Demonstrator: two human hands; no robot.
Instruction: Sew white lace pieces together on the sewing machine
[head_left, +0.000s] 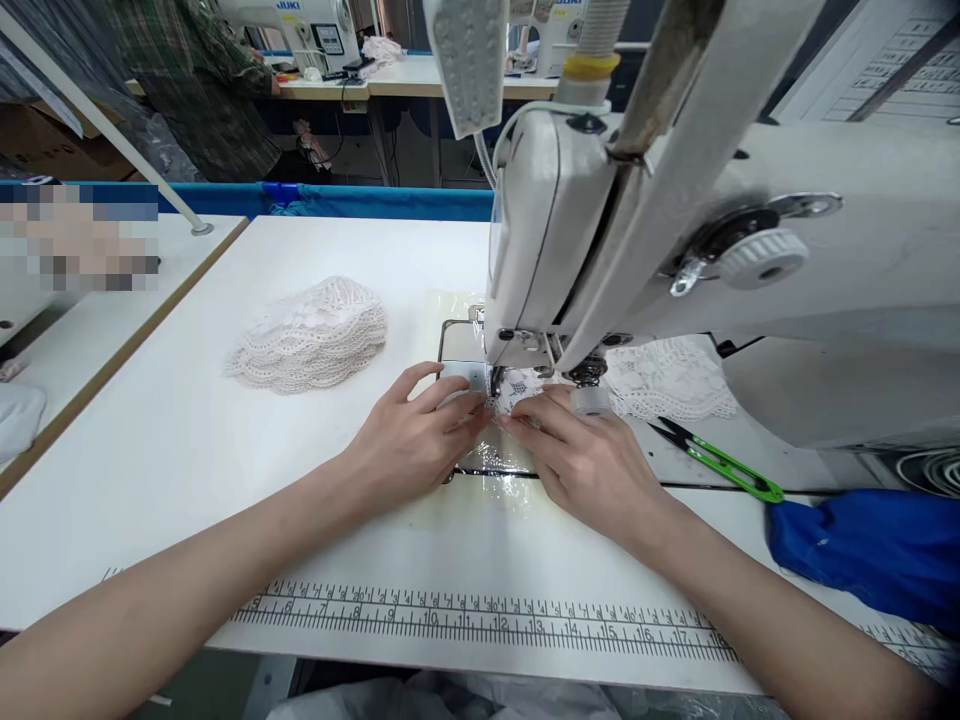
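Observation:
A small white lace piece (pixel 517 388) lies at the needle of the sewing machine (pixel 540 230), partly hidden by the presser foot and my fingers. My left hand (pixel 420 430) rests on the bed plate left of the foot, its thumb and fingertips closed on the near edge of the lace. From the right, my right hand (pixel 585 445) pinches the same lace between thumb and fingers, close under the machine head. A stack of white lace pieces (pixel 311 335) sits on the table to the left. More lace (pixel 667 378) lies beneath the machine arm at right.
Green thread snips (pixel 724 465) lie right of my right hand, beside a blue cloth (pixel 862 550). A printed ruler (pixel 480 620) runs along the table's front edge. At the back, a person in a plaid sleeve (pixel 187 80) stands near other sewing machines (pixel 300 40).

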